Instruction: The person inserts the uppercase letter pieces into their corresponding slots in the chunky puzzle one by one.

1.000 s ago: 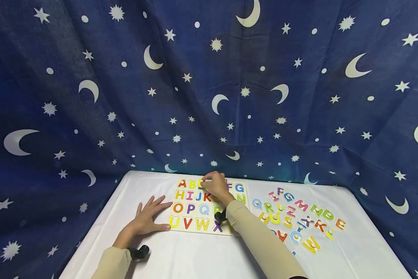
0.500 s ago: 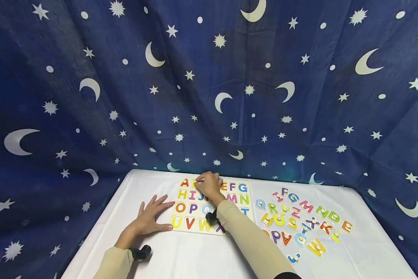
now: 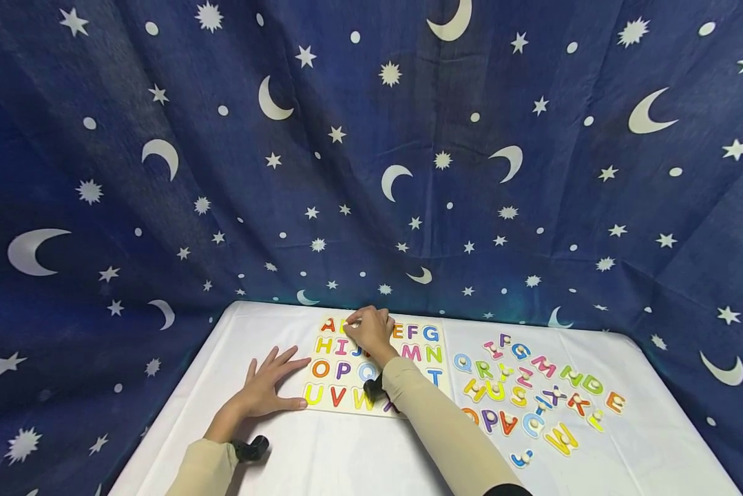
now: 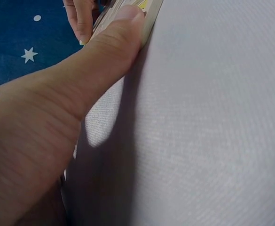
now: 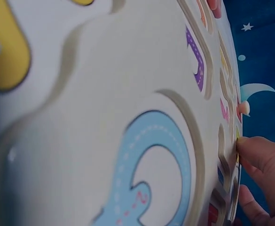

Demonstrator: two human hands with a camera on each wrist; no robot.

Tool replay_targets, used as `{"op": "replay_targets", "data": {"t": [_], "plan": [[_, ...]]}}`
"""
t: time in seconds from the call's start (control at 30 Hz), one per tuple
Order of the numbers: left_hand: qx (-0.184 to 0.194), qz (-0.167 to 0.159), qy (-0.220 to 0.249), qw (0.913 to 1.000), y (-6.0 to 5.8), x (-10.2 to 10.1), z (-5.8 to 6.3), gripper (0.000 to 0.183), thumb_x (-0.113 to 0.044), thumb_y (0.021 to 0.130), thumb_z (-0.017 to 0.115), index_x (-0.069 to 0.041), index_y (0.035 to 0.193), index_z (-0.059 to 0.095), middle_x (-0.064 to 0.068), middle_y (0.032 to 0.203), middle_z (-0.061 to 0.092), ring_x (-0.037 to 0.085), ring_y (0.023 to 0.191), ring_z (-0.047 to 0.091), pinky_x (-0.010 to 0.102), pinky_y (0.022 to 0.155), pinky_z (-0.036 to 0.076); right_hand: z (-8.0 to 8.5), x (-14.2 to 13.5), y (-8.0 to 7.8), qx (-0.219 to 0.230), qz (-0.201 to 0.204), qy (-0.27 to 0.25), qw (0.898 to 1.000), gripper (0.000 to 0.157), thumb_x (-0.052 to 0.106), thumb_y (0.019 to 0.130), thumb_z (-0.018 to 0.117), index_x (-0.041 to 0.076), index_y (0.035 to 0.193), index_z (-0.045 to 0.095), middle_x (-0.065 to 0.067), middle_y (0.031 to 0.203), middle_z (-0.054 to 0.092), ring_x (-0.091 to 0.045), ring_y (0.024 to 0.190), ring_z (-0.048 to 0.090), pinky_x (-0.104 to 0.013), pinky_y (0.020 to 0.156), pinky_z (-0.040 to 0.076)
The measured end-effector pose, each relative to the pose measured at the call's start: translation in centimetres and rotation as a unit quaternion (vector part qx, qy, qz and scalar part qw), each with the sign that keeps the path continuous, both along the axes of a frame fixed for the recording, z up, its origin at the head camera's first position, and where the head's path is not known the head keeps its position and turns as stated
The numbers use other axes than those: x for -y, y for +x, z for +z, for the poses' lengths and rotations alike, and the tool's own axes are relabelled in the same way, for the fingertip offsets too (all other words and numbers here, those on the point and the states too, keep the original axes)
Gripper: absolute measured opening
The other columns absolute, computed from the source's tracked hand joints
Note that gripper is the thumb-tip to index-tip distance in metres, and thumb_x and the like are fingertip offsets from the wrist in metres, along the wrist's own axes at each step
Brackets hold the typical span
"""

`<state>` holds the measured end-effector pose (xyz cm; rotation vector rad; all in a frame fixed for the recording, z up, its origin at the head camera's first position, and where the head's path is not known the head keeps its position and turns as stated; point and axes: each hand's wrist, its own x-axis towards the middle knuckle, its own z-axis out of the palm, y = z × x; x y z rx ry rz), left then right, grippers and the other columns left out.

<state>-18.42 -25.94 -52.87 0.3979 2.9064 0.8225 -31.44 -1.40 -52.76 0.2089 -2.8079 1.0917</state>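
Note:
A wooden alphabet puzzle board (image 3: 350,384) with rows of colourful letters lies on the white table. My left hand (image 3: 262,389) is spread flat at the board's left side, thumb and fingertips right at its edge; in the left wrist view the thumb (image 4: 106,47) lies along that edge. At the top row, my right hand (image 3: 371,335) pinches a yellow letter puzzle piece (image 5: 238,134) over the B place, just right of the A. The fingers hide most of this piece. A round knob stands on the red A piece (image 3: 328,325) in the board.
To the right of the board, many knobbed letter pieces lie scattered, among them an orange E (image 3: 615,402), a yellow W (image 3: 560,439) and a blue J (image 3: 521,459). A dark blue curtain (image 3: 321,179) with moons and stars hangs behind the table.
My right hand has moved left along the top row with the yellow piece, from around the C to the B place, then hardly moved. The left hand stays at the board's edge.

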Motion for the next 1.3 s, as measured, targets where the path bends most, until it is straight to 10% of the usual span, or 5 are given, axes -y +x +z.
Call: {"op": "replay_targets", "data": {"t": [0.63,1.3], "plan": [[0.001,-0.002,-0.001,1.0000,0.1,-0.3,0.1,0.088,-0.057,0.073,0.088,-0.024,0.148,0.056,0.015,0.167,0.030,0.050,0.154,0.009,0.077,0.115,-0.008,0.3,-1.1,0.2,-0.015,0.028,-0.018,0.999,0.020,0.034,0.087,0.083,0.025,0.105,0.081,-0.005,0.122,0.068,-0.031,0.111,0.048,-0.052,0.094,0.035],[-0.016,-0.008,0.010,0.9998,0.2,-0.2,0.1,0.088,-0.056,0.072,0.088,-0.024,0.147,0.057,0.018,0.165,0.032,0.053,0.152,0.010,0.078,0.114,-0.007,6.5,-10.8,3.0,-0.031,0.173,0.023,0.984,0.030,0.028,0.091,0.081,0.016,0.119,0.077,-0.001,0.120,0.070,-0.030,0.114,0.055,-0.048,0.097,0.048]]}}
